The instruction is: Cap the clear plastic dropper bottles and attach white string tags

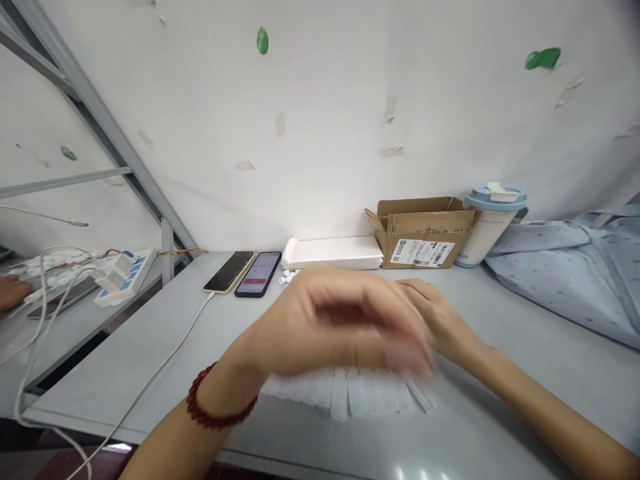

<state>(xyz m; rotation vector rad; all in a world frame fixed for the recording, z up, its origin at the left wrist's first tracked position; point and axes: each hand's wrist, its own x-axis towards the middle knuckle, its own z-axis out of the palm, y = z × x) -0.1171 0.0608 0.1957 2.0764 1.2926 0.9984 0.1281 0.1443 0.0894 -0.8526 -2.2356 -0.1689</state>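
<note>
My left hand (330,327), with a dark red bead bracelet (215,407) at the wrist, hovers above the table in front of me, blurred by motion. Its fingers arch over and their tips come together with the thumb. Whatever is between them, if anything, is hidden. Behind it and to the right, my right hand (435,313) rests low near the table top, its fingertips covered by my left hand. Below my left hand lies a row of thin white translucent strips (350,397), side by side and partly hidden.
Two phones (257,275) lie at the back left, one with a white cable (175,347). Small white pieces (287,276) lie beside a stack of white flat packs (333,253). A cardboard box (423,233), a lidded cup (487,230) and blue fabric (570,273) stand right. Another person's hand (13,292) shows far left.
</note>
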